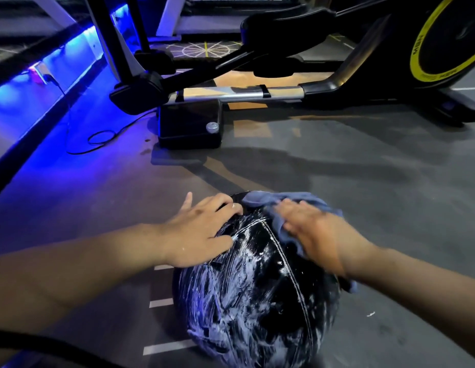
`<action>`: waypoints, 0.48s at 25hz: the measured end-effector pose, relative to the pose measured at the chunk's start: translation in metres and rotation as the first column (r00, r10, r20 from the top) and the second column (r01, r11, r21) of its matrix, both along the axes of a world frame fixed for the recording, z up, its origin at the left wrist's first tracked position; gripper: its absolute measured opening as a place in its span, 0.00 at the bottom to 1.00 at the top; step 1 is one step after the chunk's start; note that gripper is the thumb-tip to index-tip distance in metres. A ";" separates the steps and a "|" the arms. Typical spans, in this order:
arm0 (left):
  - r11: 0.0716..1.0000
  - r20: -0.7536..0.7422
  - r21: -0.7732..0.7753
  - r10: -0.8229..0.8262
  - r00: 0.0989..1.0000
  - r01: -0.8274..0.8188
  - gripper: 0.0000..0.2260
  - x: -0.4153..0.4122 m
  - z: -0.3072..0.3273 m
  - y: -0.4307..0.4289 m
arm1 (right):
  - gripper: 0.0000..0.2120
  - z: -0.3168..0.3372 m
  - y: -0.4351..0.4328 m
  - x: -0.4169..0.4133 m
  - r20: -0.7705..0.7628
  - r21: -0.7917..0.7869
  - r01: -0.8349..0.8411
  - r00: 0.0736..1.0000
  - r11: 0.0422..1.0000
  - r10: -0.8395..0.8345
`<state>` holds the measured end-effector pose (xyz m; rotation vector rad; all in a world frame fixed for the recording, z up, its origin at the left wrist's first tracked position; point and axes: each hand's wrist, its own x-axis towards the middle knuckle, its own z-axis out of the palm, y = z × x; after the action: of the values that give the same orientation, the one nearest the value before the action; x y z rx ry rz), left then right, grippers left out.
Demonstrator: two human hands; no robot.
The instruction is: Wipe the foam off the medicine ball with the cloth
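Note:
A black medicine ball (257, 296) with white stitching sits on the grey floor low in the middle of the view. White foam streaks cover its near and left sides. My left hand (201, 229) rests flat on the ball's upper left, fingers spread. My right hand (316, 232), blurred by motion, presses a blue-grey cloth (268, 199) onto the ball's upper right. The cloth drapes over the top and far side, and part of it shows below my right wrist.
An elliptical trainer (231, 94) with a black base block (189, 126) stands just beyond the ball. A yellow-ringed flywheel (441, 38) is at the top right. A black cable (98, 136) loops on the floor at left, beside a blue-lit ledge (45, 83).

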<state>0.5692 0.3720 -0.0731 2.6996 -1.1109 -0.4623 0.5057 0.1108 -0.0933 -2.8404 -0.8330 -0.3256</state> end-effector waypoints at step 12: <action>1.000 0.028 0.026 0.017 0.999 -0.017 0.36 0.003 -0.003 0.010 | 0.13 0.047 0.049 -0.060 0.018 0.504 -0.101 0.994 0.858 0.106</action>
<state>0.5719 0.3815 -0.0762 2.7435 -1.0957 -0.4407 0.4452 0.1599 -0.0459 -2.2983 -0.7597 -0.4402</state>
